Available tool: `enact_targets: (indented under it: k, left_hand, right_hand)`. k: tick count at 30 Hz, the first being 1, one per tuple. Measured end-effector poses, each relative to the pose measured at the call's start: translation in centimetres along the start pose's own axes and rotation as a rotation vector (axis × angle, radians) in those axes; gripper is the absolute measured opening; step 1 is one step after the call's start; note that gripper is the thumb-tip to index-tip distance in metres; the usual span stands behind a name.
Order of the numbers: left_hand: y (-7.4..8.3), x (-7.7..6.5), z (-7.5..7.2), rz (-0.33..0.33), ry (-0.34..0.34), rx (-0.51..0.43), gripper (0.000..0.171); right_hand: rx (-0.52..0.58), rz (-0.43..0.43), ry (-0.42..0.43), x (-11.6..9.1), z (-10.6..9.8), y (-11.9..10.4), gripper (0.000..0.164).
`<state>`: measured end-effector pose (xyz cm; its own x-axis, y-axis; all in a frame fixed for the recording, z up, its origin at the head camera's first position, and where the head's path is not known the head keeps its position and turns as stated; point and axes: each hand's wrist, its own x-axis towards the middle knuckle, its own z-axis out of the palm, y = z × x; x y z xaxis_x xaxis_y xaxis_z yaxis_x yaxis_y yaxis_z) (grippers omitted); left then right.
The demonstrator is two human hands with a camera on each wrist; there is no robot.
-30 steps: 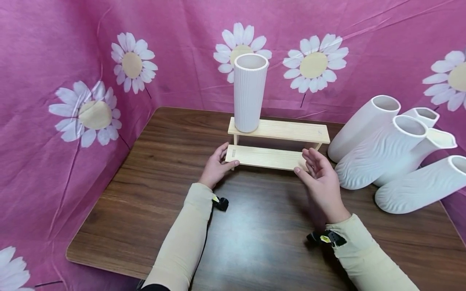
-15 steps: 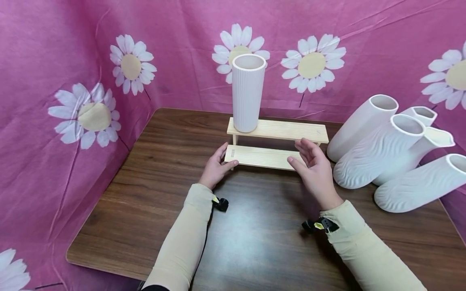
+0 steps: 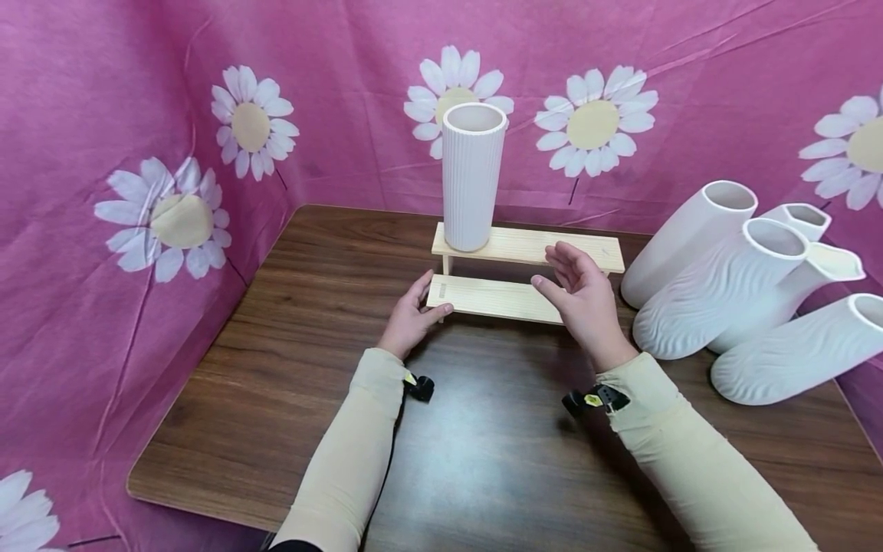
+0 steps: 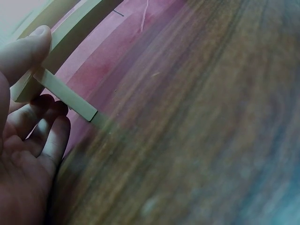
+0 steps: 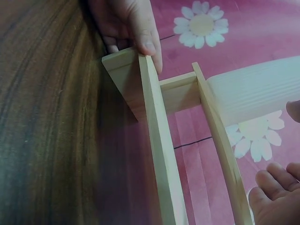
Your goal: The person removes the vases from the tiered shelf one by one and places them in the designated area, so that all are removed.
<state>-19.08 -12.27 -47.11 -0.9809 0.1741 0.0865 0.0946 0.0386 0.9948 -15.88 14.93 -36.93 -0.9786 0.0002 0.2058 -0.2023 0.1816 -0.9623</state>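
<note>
A two-tier light wooden stand (image 3: 498, 298) rests on the table. My left hand (image 3: 405, 320) grips the left end of its lower board; in the left wrist view the thumb lies on the board (image 4: 77, 33) and the fingers curl beneath, beside a leg (image 4: 68, 96). A white ribbed vase (image 3: 472, 184) stands upright on the left part of the upper board. My right hand (image 3: 588, 308) is held over the right part of the stand, fingers loosely extended and thumb apart, holding nothing. It covers the lower board's right end in the head view.
Several white vases lean together on the right, among them a smooth one (image 3: 690, 245), a wavy-textured one (image 3: 717, 291) and one lying lowest (image 3: 786, 360). The brown wooden table (image 3: 276, 368) ends at pink flowered cloth (image 3: 359, 92) behind and at left.
My right hand has moved left and away from me, from the lower board's right end to over the stand. The left hand, stand and vases keep their places.
</note>
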Motion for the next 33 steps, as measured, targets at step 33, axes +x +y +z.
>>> enact_targets:
  k: [33]
  left_hand:
    - [0.1,0.1,-0.2,-0.055,-0.023,-0.034,0.085]
  right_hand:
    - [-0.144,0.046,-0.175,6.3,3.8,-0.4,0.086]
